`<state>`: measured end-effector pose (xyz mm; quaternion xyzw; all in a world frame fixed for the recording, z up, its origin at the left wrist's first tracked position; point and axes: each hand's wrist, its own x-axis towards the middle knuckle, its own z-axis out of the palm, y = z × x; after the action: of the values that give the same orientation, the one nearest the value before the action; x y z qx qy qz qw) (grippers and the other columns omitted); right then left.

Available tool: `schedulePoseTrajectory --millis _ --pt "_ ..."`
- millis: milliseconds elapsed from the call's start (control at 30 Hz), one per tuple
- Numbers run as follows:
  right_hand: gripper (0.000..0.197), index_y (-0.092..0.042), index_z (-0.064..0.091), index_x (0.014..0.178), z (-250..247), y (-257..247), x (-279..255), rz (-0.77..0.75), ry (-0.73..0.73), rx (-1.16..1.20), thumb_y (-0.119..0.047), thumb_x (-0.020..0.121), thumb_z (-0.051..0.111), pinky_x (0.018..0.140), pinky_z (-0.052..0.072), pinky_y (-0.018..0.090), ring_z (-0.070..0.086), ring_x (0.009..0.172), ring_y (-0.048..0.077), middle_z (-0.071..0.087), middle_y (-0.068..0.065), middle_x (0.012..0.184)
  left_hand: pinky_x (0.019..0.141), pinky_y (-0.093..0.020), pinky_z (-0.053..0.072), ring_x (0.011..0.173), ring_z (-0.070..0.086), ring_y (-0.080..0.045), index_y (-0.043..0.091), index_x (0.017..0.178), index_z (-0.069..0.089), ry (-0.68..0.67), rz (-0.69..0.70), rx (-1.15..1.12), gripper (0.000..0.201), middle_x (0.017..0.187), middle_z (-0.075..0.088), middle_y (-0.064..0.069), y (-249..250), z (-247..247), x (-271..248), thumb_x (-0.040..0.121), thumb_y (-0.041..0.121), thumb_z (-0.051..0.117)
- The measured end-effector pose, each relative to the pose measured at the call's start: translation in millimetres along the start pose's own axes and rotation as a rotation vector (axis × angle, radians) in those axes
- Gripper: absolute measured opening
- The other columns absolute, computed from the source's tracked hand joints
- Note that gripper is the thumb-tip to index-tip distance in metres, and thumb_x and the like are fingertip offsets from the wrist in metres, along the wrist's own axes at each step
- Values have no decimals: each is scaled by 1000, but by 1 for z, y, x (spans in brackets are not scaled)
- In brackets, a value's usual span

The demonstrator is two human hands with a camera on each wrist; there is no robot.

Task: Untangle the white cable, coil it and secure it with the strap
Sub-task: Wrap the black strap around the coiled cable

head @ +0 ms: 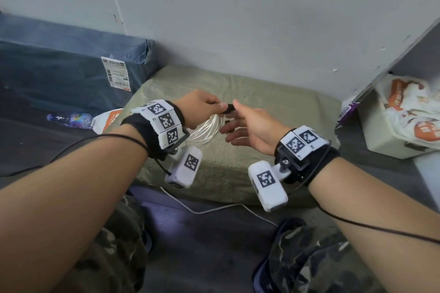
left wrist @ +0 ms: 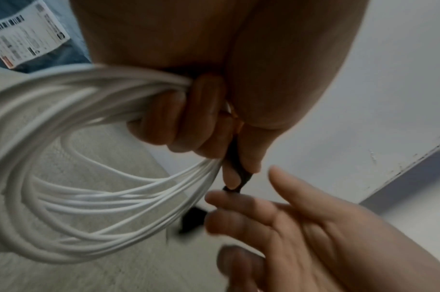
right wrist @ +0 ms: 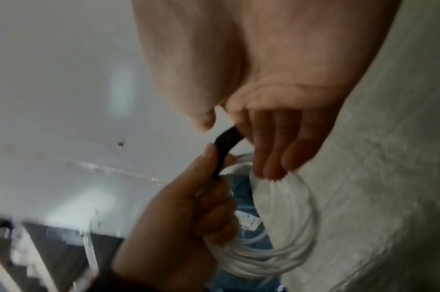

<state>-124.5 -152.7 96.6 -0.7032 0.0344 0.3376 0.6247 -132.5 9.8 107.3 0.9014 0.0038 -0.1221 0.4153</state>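
Note:
The white cable (head: 206, 130) is wound into a coil (left wrist: 71, 199) that hangs above the olive cushion. My left hand (head: 209, 107) grips the bunched loops at the top, and its thumb and forefinger pinch the black strap (head: 229, 109) wrapped there. A loose strap end (left wrist: 192, 219) hangs below the loops. My right hand (head: 234, 123) is just right of the strap with fingers straight and spread. Its thumb is close beside the strap (right wrist: 226, 141), and its fingertips (right wrist: 271, 170) touch the coil (right wrist: 284, 247).
The olive cushion (head: 273, 112) lies against a grey wall. A blue wrapped parcel (head: 59, 74) with a label stands at the left. A box holding plastic bags (head: 400, 116) sits at the right. Another thin white cord (head: 214, 209) runs over the floor near my knees.

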Motion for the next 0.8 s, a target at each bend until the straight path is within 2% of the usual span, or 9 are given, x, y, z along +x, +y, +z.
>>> schedulePoseTrajectory --millis 100,200,300,333,400,467,533,633,800 --pt "36 -11 60 92 3 0 8 4 112 191 -44 95 46 47 45 24 56 51 16 63 7 70 40 -18 38 45 41 -9 21 80 63 -54 26 7 24 56 45 4 3 5 -3 95 36 50" --pt "20 -10 57 92 1 -2 13 -45 259 239 -29 95 52 55 48 28 58 59 17 61 7 72 39 -11 34 43 41 -2 17 92 68 -113 60 92 26 58 46 6 6 10 -9 95 35 50" --pt "9 -6 56 95 1 -5 12 -118 293 234 -13 95 51 60 51 30 59 66 17 61 7 75 42 -7 30 44 45 1 13 96 67 -162 96 130 26 60 45 9 11 16 -14 96 31 49" --pt "7 -7 56 92 1 -7 12 -143 295 245 -10 95 50 59 51 30 59 66 17 62 7 75 47 -7 31 54 48 0 13 99 66 -149 112 139 24 64 48 9 12 19 -16 96 31 49" --pt "12 -10 54 87 -3 -11 11 -199 303 315 -5 95 47 55 50 27 59 61 15 61 8 72 67 -19 35 78 51 -10 18 108 59 -103 129 134 22 83 55 7 14 23 -19 94 33 52" --pt "16 -10 55 88 -9 -16 11 -241 344 336 0 94 43 46 45 23 55 50 12 58 8 69 73 -26 36 82 52 -16 19 113 48 -86 83 84 28 93 59 1 14 27 -19 91 34 56" --pt "18 -12 57 89 -17 -20 9 -259 402 236 0 93 44 38 37 18 46 40 7 60 7 70 70 -31 41 72 52 -19 19 112 39 -98 18 -6 30 87 61 -6 13 29 -19 89 32 53" --pt "22 -15 59 91 -22 -21 4 -247 341 77 2 90 46 34 31 18 38 36 6 68 9 77 62 -31 37 60 46 -16 19 108 37 -87 0 -132 23 75 55 -3 13 29 -18 89 24 48" --pt "25 -15 60 82 -18 -19 -1 -199 269 -101 5 88 47 33 30 17 37 33 6 58 10 71 57 -30 33 65 45 -19 16 100 42 -101 64 -5 17 71 50 2 21 26 -21 87 21 52"
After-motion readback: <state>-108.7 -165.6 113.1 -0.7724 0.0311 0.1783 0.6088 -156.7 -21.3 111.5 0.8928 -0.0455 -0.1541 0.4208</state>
